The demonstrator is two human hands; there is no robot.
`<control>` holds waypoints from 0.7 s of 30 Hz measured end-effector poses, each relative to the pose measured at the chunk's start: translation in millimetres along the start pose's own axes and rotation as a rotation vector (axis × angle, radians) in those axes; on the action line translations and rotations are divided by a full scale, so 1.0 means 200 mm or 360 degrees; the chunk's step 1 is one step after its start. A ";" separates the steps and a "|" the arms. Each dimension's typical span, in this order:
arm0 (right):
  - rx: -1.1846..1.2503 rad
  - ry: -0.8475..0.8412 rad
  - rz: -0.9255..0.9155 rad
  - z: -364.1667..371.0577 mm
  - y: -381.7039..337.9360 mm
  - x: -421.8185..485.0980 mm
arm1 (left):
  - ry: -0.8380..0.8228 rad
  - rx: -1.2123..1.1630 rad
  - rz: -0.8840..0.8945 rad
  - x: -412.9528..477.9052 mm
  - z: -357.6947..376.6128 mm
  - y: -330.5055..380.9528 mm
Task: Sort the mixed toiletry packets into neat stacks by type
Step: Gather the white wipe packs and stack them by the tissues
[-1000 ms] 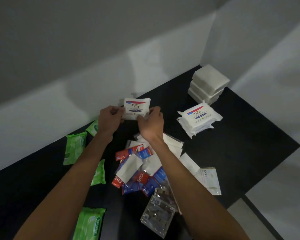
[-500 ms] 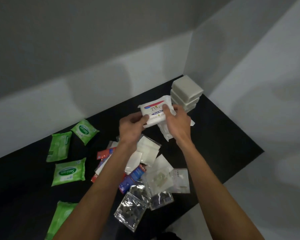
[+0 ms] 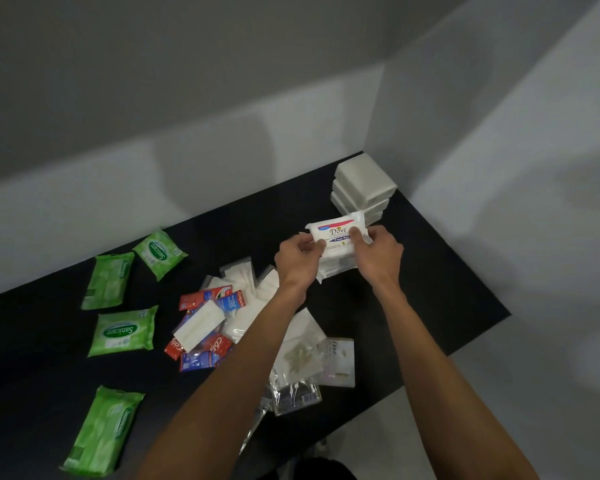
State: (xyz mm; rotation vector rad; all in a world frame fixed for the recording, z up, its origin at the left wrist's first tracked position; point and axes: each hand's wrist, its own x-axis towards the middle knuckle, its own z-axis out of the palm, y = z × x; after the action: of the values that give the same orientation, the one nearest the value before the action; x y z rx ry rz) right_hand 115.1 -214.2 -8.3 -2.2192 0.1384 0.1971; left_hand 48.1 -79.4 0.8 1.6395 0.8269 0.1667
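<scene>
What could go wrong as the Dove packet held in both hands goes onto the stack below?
1. The Dove stack under the Dove packet looks uneven; set off-centre, the packet may slide off.
2. The plain white stack stands close behind; the right hand could nudge it.
3. The left forearm crosses over the mixed pile and might drag packets.

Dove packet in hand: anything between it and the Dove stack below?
Nothing visible. The Dove packet, pinched at its ends by the left hand and right hand, is directly over the Dove stack. The plain white stack stands behind, out of the path. Whether fingers lie under the packet is hidden.
</scene>
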 end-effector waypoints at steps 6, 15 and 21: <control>-0.0162 -0.0044 -0.0005 0.02 0.06 0.03 | 0.0051 0.0105 0.0026 -0.01 0.03 -0.05; 0.0083 -0.0093 0.0032 0.05 0.07 0.05 | 0.0133 0.0148 0.0031 0.00 0.02 -0.07; 0.0228 -0.0155 0.0104 0.09 0.09 0.06 | 0.0154 0.0186 0.0018 0.00 0.01 -0.09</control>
State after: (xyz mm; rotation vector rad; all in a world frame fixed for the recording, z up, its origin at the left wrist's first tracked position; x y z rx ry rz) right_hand 122.8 -211.7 -34.7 -2.0602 0.1665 0.3211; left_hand 41.9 -80.8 -15.3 1.7569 0.9155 0.2100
